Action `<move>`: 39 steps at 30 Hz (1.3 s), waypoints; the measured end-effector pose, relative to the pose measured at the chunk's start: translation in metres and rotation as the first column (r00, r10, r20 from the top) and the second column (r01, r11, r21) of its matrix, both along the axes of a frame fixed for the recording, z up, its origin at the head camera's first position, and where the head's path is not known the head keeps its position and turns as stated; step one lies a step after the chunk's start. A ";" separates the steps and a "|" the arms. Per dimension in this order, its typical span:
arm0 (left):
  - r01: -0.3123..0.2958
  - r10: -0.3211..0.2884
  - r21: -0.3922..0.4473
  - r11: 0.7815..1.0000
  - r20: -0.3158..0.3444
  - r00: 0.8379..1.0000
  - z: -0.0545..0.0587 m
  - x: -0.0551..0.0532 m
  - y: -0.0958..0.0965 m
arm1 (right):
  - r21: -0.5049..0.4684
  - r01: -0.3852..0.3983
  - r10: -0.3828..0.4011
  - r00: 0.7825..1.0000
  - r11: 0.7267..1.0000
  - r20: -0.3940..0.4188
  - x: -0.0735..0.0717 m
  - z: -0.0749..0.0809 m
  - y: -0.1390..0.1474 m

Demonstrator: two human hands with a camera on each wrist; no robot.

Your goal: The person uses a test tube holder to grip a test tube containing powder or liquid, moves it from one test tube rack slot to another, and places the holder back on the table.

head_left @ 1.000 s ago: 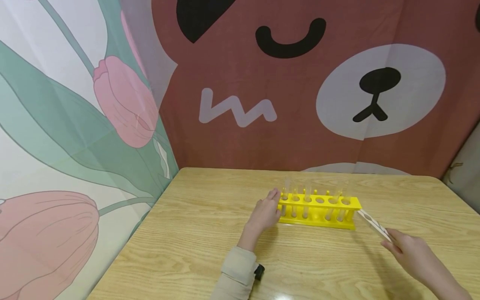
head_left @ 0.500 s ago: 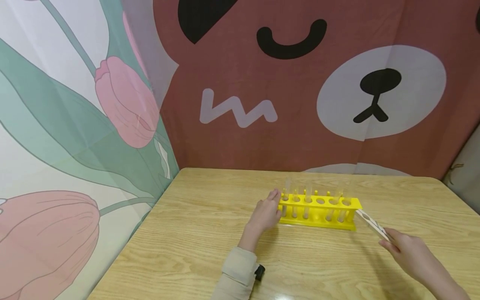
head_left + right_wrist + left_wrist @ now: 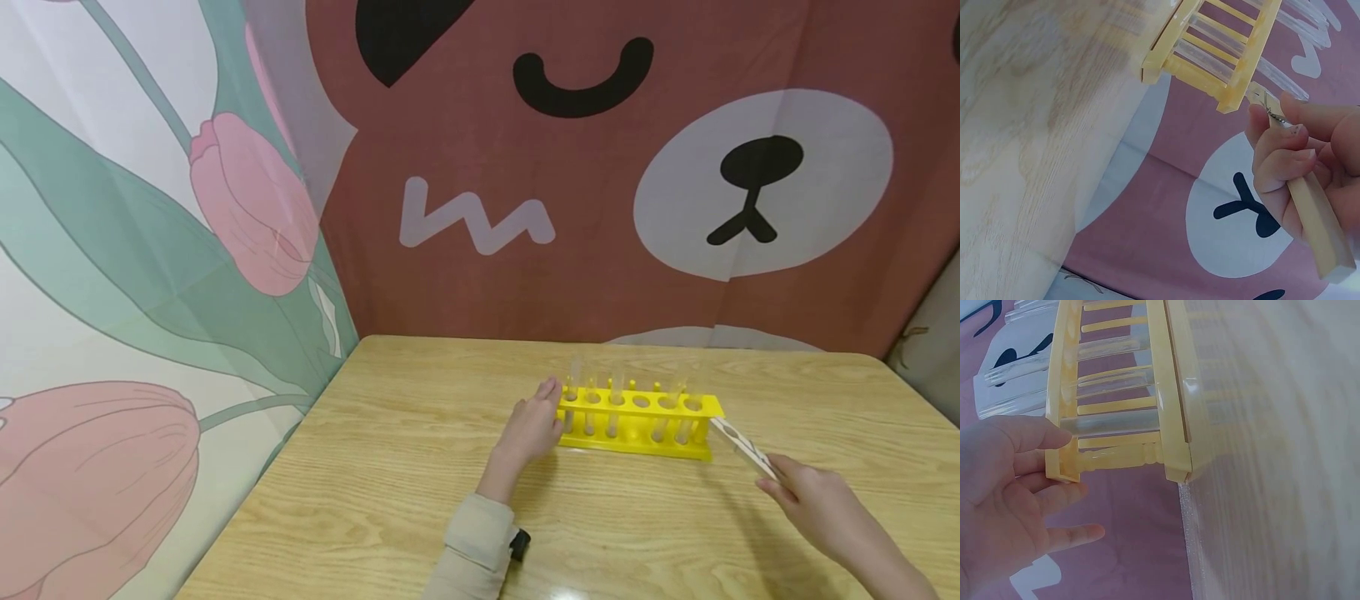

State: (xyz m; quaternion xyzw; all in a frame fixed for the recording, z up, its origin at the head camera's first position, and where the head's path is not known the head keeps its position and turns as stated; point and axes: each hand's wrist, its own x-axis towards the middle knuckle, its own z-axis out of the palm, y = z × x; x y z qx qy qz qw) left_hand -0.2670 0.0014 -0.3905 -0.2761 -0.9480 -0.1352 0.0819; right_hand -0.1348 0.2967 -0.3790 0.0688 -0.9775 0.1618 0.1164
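Note:
A yellow test tube rack (image 3: pixel 637 450) stands on the table, with several clear test tubes (image 3: pixel 616 383) upright in its holes and one hole bare between them. At the rack's left end my left hand (image 3: pixel 529 427) grips the top plate. The left wrist view shows the thumb and fingers (image 3: pixel 1035 434) on either side of that plate. My right hand (image 3: pixel 817 500) holds a wooden test tube clamp (image 3: pixel 742 447), its tip close to the rack's right end. In the right wrist view, fingers curl round the clamp (image 3: pixel 1322 228) near its metal spring; whether its tip touches the rack I cannot tell.
The wooden table (image 3: pixel 360 500) reaches back to a hanging cloth with a bear print (image 3: pixel 465 283). A flower-printed cloth (image 3: pixel 150 275) hangs along the left edge. A black item (image 3: pixel 519 544) sits at the left cuff.
The clamp's tip has shifted very slightly left toward the rack's right end. The left hand, rack and test tubes stay as they were.

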 end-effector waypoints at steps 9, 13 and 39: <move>-0.004 0.004 -0.007 1.000 -0.001 1.000 0.000 0.000 0.001 | -0.006 -0.002 0.002 1.000 1.000 0.022 0.000 0.002 -0.002; -0.008 0.008 0.008 1.000 0.019 1.000 0.000 -0.001 0.001 | -0.008 0.002 -0.002 1.000 1.000 0.028 0.000 0.004 -0.003; -0.002 0.002 -0.001 1.000 0.013 1.000 0.001 0.000 0.000 | -0.012 0.006 -0.006 0.999 1.000 0.033 -0.001 0.011 -0.009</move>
